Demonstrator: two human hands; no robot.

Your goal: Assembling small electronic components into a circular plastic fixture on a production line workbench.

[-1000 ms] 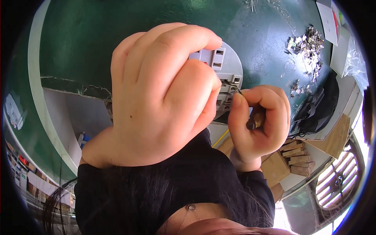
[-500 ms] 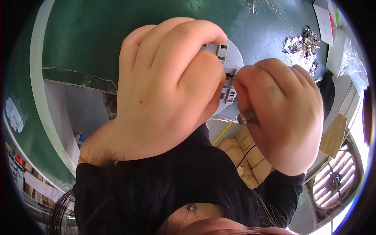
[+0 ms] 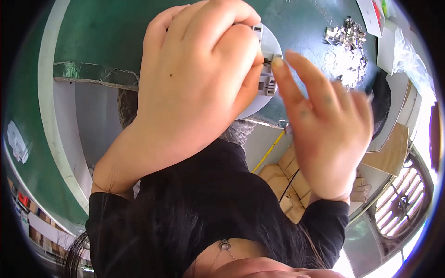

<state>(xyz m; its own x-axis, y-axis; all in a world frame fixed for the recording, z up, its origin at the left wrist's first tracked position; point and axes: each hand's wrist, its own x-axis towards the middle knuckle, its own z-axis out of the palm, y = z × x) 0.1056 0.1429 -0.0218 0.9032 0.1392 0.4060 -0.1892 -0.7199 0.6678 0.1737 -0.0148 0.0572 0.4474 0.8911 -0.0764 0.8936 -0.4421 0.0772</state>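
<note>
Over a pale round plate (image 3: 273, 44) carrying grey slotted plastic blocks (image 3: 268, 85), my left hand (image 3: 199, 69) is closed. Its thumb and forefinger pinch beside one block with a small dark slot; what they hold is hidden. From the right, my right hand (image 3: 327, 111) reaches in, smeared by motion. One fingertip touches the edge of that block, and a second finger is held apart from it. Against the right palm sits a dark round-ended tool (image 3: 288, 129), mostly covered by the hand, with its kind unclear. The plate's left part is behind my left hand.
A heap of small shiny metal pieces (image 3: 347, 51) lies on the green tabletop (image 3: 102, 41) at the far right. Beyond it stand white boxes (image 3: 388, 48) and clear plastic wrap (image 3: 412, 65). Cardboard cartons (image 3: 282, 180) are below, and a fan (image 3: 402, 201) is at right.
The right thumb and forefinger have spread from a curled pinch. Both hands and the plate appear higher in the picture, as does the bench, so the view has tilted.
</note>
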